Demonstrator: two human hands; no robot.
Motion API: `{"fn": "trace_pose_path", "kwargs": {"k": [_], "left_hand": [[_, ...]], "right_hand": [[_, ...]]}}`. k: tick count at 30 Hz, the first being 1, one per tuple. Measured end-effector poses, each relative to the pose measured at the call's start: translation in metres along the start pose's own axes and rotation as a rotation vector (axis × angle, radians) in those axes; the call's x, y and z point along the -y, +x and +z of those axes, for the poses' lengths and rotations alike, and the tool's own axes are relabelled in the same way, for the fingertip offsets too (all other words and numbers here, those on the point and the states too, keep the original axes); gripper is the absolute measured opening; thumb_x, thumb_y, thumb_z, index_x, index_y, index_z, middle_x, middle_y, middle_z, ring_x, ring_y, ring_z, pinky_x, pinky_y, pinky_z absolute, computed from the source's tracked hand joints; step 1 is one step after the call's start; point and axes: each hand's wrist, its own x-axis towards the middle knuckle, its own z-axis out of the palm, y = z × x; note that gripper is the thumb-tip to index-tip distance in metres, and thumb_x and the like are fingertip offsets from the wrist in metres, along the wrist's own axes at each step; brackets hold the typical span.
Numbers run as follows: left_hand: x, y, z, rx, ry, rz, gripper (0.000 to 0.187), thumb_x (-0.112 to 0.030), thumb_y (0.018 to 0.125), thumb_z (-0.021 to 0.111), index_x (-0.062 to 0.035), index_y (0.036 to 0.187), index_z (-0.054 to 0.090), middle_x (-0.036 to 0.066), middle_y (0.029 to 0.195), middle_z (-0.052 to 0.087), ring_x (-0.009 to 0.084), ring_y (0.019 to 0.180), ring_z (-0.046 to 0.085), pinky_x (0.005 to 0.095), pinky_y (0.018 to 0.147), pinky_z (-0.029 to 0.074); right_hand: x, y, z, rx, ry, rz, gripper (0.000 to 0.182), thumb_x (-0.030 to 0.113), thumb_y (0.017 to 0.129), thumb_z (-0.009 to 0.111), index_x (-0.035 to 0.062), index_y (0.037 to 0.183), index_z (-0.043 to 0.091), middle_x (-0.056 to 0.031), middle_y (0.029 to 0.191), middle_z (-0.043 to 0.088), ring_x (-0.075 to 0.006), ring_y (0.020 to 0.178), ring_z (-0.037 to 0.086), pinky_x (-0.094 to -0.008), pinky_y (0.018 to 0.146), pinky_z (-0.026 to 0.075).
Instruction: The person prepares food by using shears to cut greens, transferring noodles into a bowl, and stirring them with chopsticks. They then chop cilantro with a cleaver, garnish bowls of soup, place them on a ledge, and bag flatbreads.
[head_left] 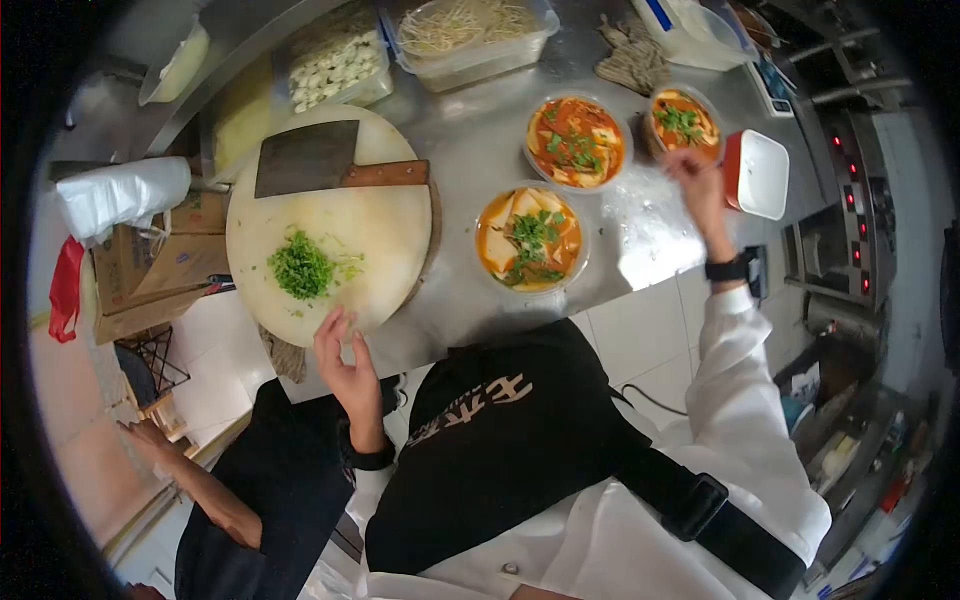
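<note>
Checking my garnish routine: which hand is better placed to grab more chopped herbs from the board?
Probably the left hand: it rests at the edge of the cutting board, close to the chopped herbs. The right hand is far across the counter, over a bowl.

The broad steel counter (480, 150) looked brushed and shiny, throwing back pale glare. On it lay a round, cream chopping board (330, 225), smooth and matt, under a dark matt steel cleaver (305, 158) with a brown wooden handle. Three clear plastic bowls (530, 240) of orange soup had a glossy, oily surface. Clear plastic tubs (470, 35) stood at the back beside a rough grey knitted cloth (630, 60). Matt brown cardboard boxes (150, 270) sat beyond the board, by a crinkled white plastic bag (120, 195).
</note>
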Motion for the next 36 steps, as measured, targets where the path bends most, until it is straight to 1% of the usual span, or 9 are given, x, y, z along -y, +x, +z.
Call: {"fn": "trace_pose_path", "kwargs": {"k": [3, 8, 12, 14, 21, 24, 29, 32, 36], "left_hand": [[0.011, -0.023, -0.004, 0.053, -0.057, -0.06, 0.02, 0.004, 0.075, 0.051, -0.0012, 0.093, 0.059, 0.014, 0.104, 0.055, 0.0263, 0.101, 0.05, 0.0342, 0.09, 0.036], [0.023, -0.029, -0.002, 0.096, -0.061, -0.072, 0.02, 0.005, 0.076, 0.049, -0.0014, 0.092, 0.059, 0.013, 0.103, 0.055, 0.025, 0.099, 0.051, 0.0332, 0.088, 0.037], [0.017, -0.026, 0.002, 0.134, -0.129, -0.059, 0.02, 0.005, 0.075, 0.049, -0.0023, 0.091, 0.06, 0.013, 0.102, 0.055, 0.0252, 0.098, 0.051, 0.0328, 0.088, 0.038], [0.017, -0.023, 0.003, 0.145, -0.153, -0.051, 0.021, 0.006, 0.075, 0.049, -0.0025, 0.091, 0.06, 0.013, 0.101, 0.055, 0.0253, 0.097, 0.052, 0.033, 0.088, 0.038], [0.034, -0.023, -0.011, 0.128, -0.186, -0.08, 0.026, 0.008, 0.072, 0.049, -0.0023, 0.093, 0.059, 0.012, 0.097, 0.056, 0.024, 0.093, 0.053, 0.0311, 0.081, 0.041], [0.028, -0.012, -0.017, 0.135, -0.214, -0.162, 0.024, 0.006, 0.072, 0.052, -0.002, 0.093, 0.059, 0.01, 0.094, 0.055, 0.0224, 0.086, 0.055, 0.029, 0.075, 0.044], [0.028, 0.015, 0.011, 0.343, -0.304, -0.013, 0.028, 0.003, 0.074, 0.054, -0.0048, 0.101, 0.058, 0.008, 0.1, 0.056, 0.0205, 0.091, 0.055, 0.0268, 0.078, 0.043], [0.035, 0.025, 0.018, 0.252, -0.192, 0.191, 0.03, 0.003, 0.074, 0.052, -0.0014, 0.104, 0.055, 0.011, 0.102, 0.056, 0.0215, 0.092, 0.056, 0.0277, 0.081, 0.043], [0.055, 0.025, 0.012, 0.172, -0.33, 0.004, 0.03, 0.008, 0.071, 0.056, -0.0011, 0.099, 0.055, 0.01, 0.095, 0.054, 0.0202, 0.086, 0.055, 0.0274, 0.077, 0.045]], "right_hand": [[-0.024, -0.074, 0.061, 0.121, -0.039, 0.127, 0.013, 0.002, 0.072, 0.062, 0.0013, 0.085, 0.06, -0.0091, 0.076, 0.058, -0.014, 0.064, 0.054, -0.0256, 0.06, 0.043], [-0.036, -0.109, 0.114, 0.01, -0.41, 0.056, 0.028, 0.002, 0.062, 0.065, 0.0011, 0.088, 0.056, -0.017, 0.073, 0.048, -0.0339, 0.07, 0.053, -0.0385, 0.064, 0.045], [-0.049, -0.103, 0.118, 0.006, -0.618, 0.013, 0.02, 0.003, 0.066, 0.063, -0.0005, 0.084, 0.056, -0.013, 0.072, 0.052, -0.0253, 0.067, 0.055, -0.0331, 0.063, 0.046], [-0.017, -0.091, 0.103, 0.054, -0.209, 0.28, 0.016, 0.0, 0.065, 0.064, -0.0016, 0.079, 0.056, -0.0152, 0.075, 0.054, -0.0258, 0.068, 0.056, -0.0304, 0.062, 0.046], [0.131, -0.088, 0.12, 0.186, -0.061, -0.192, 0.015, -0.005, 0.07, 0.06, 0.0004, 0.084, 0.059, -0.0097, 0.083, 0.059, -0.0226, 0.075, 0.058, -0.0279, 0.068, 0.046], [0.113, -0.09, 0.127, 0.297, -0.144, -0.127, 0.018, -0.009, 0.067, 0.059, -0.0001, 0.083, 0.061, -0.0114, 0.08, 0.06, -0.0245, 0.076, 0.059, -0.0295, 0.068, 0.046], [0.135, -0.091, 0.136, 0.206, -0.086, -0.145, 0.023, -0.011, 0.063, 0.057, 0.0003, 0.084, 0.06, -0.0097, 0.077, 0.056, -0.0233, 0.065, 0.054, -0.0296, 0.061, 0.045], [0.122, -0.099, 0.142, 0.227, -0.031, -0.091, 0.026, -0.011, 0.063, 0.056, 0.0023, 0.086, 0.06, -0.0096, 0.075, 0.054, -0.0222, 0.067, 0.051, -0.0295, 0.061, 0.043], [0.156, -0.105, 0.144, 0.17, -0.07, -0.182, 0.016, -0.003, 0.066, 0.061, 0.0029, 0.081, 0.059, -0.01, 0.075, 0.055, -0.025, 0.074, 0.054, -0.0322, 0.065, 0.043]]}}
